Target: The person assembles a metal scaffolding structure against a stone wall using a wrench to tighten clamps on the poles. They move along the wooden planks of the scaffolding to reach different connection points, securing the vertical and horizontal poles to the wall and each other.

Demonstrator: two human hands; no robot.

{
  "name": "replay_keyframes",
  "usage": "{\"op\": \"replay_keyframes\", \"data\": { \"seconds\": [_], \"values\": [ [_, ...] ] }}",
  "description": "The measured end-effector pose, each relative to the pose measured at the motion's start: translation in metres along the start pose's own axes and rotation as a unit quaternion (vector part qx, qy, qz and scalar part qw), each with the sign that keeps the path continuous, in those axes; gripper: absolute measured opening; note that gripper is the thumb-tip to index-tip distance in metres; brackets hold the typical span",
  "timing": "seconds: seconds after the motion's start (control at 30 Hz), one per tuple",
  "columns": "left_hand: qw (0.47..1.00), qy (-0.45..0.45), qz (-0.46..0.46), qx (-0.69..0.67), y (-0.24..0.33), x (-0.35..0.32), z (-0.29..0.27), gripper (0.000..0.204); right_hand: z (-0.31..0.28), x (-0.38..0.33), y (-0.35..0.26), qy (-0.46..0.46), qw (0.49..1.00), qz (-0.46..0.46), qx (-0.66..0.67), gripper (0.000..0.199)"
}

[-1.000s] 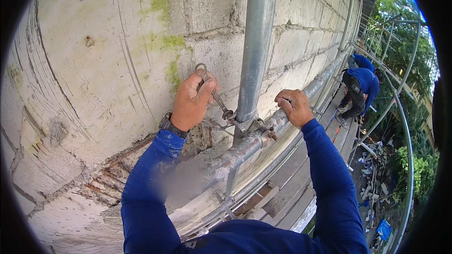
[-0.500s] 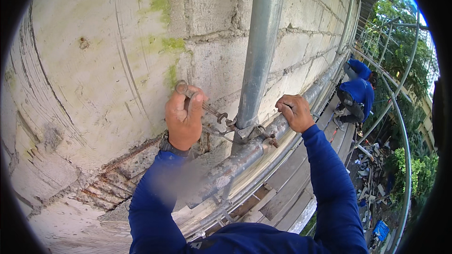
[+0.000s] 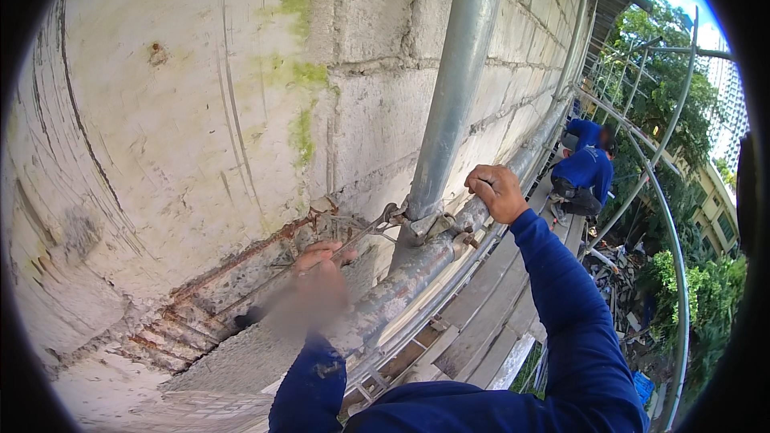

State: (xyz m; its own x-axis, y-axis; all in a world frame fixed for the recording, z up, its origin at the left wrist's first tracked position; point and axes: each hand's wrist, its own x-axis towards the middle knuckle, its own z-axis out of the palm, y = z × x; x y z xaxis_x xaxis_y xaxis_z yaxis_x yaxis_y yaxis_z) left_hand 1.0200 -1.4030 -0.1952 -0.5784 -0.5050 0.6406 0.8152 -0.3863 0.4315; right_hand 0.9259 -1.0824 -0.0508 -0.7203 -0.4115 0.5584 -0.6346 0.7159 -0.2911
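My left hand (image 3: pixel 323 263), partly smeared by a blur, is closed round the handle of a metal wrench (image 3: pixel 370 227). The wrench slants up to the right, its head at the scaffold clamp (image 3: pixel 429 226). This clamp sits where an upright grey pipe (image 3: pixel 461 72) meets a rusty horizontal pipe (image 3: pixel 417 266). A rusty bolt (image 3: pixel 468 240) sticks out on its near side. To the right of the upright, my right hand (image 3: pixel 497 192) lies over the horizontal pipe with its fingers curled on it. The underside of its grip is hidden.
A block wall (image 3: pixel 377 20) rises close in front, with exposed rusty bars (image 3: pixel 180 325) low on the left. Planks (image 3: pixel 489 329) run below the pipe. Farther along, people in blue (image 3: pixel 585 168) crouch beside scaffold tubes (image 3: pixel 678 248). Rubble (image 3: pixel 622 289) lies far below.
My left hand has swung down and toward me with the wrench, whose handle now points lower left. My right hand stays on the pipe. The view has shifted slightly.
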Motion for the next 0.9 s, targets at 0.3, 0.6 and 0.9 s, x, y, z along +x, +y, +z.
{"op": "replay_keyframes", "data": {
  "seconds": [0.3, 0.6, 0.9],
  "values": [
    [0.947, -0.225, -0.045, 0.225, 0.041, 0.107, 0.059, 0.02, 0.002, -0.001, 0.002, 0.011, 1.0, -0.018, -0.006, 0.024],
    [0.823, -0.434, -0.045, 0.363, -0.047, 0.188, 0.144, 0.021, 0.004, -0.005, 0.006, 0.049, 0.998, -0.039, -0.031, 0.021],
    [0.813, -0.396, -0.074, 0.421, -0.085, 0.208, 0.164, 0.023, 0.009, 0.003, -0.001, 0.051, 0.997, -0.04, 0.036, 0.019]
  ]
}}
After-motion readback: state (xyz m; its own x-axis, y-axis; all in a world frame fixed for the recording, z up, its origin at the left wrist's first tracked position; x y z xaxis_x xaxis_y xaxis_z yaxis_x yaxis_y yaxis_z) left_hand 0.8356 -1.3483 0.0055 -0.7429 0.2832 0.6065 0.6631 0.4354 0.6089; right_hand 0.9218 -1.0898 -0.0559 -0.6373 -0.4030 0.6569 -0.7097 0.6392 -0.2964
